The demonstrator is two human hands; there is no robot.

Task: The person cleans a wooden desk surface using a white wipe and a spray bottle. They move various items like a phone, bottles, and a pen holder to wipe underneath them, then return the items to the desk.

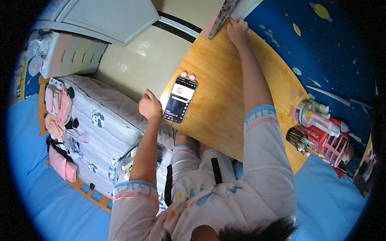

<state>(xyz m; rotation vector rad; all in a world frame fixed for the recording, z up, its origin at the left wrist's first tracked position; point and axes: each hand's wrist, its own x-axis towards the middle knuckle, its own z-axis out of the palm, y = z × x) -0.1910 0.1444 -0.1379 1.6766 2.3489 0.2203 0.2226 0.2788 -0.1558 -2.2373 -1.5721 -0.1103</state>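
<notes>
A light wooden table (217, 84) lies before me. At its left edge, my left hand (150, 105) is closed, one finger sticking up; whether it grips the edge is hidden. Just right of it, a smartphone (179, 100) with a lit screen lies on the tabletop, two pink round bumps on its top end. My right arm stretches over the table to its far end. There my right hand (238, 31) has its fingers bent, beside a grey patterned panel (222, 20); what they hold, if anything, cannot be made out.
On the right, a pen holder (298, 138), a red box (315, 136), a pink basket (335, 148) and clear bottles (321, 120) crowd the edge by a blue space-patterned wall covering (321, 52). A bed (104, 124) with clothes (60, 104) stands left, drawers (74, 54) beyond.
</notes>
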